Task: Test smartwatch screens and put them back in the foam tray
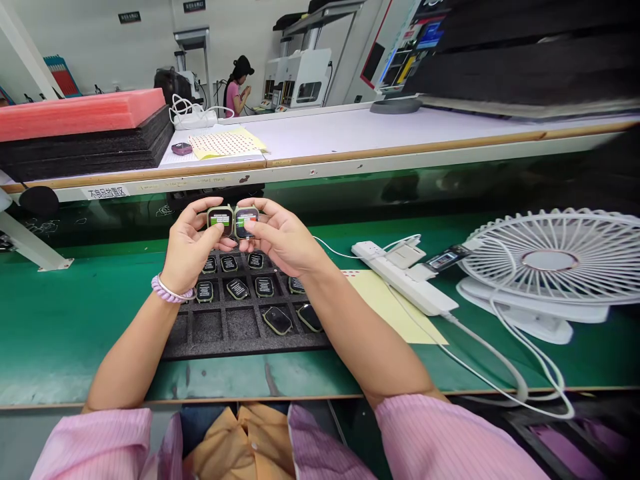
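Side by side above a black foam tray, two square smartwatch cases with lit screens are held up. My left hand [193,237] is closed on the left smartwatch [218,219], thumb on its screen. The right smartwatch [244,215] is gripped by my right hand [280,237], its thumb also over the screen. Both screens show white, green and some red areas; the text is too small to read. Below, the foam tray [240,343] holds several more watch cases, such as a dark-screened one [277,321], in separate compartments. My right forearm hides part of the tray.
Right of the tray lie a yellow sheet [395,310], a white power strip [405,280] with cables, and a white fan [550,260]. A raised shelf [320,143] crosses behind, bearing pink foam [80,115] over black foam at left. A person [237,90] works farther back.
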Tool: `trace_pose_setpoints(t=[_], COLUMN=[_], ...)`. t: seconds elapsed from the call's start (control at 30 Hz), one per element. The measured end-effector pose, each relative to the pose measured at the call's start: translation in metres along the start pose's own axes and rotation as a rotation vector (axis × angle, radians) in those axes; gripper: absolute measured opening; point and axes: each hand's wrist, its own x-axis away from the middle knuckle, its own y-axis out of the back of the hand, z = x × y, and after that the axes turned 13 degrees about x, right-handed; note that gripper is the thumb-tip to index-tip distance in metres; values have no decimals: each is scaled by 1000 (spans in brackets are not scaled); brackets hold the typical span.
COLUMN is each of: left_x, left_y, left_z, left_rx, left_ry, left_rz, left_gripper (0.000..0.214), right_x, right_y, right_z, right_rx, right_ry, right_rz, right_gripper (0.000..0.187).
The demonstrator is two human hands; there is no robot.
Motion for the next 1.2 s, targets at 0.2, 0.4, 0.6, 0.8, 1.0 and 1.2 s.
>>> trace_pose_setpoints(t=[0.2, 0.4, 0.6, 0.8, 1.0, 1.2], left_x=[0, 0, -1, -1, -1, -1], left_y=[-1, 0, 1, 2, 1, 3], left_z=[-1, -1, 1, 0, 0, 1], left_rx=[12, -10, -24, -24, -25, -51], left_ry=[15, 13, -2, -1, -2, -20], left_rz=[-7, -13, -60, -56, -45, -23], left_gripper=[48, 42, 48, 51, 50, 50], right_x=[-1, -2, -2, -3, -3, -2], right_y=[-1, -2, 0, 1, 1, 2], right_z=[0, -1, -2, -2, -3, -3], right_rx=[5, 10, 24, 7, 13, 16], right_ry=[-10, -37, -55, -44, -40, -43], right_rz=[-26, -46, -39, -33, -37, -33], right_gripper=[49, 45, 49, 47, 47, 47])
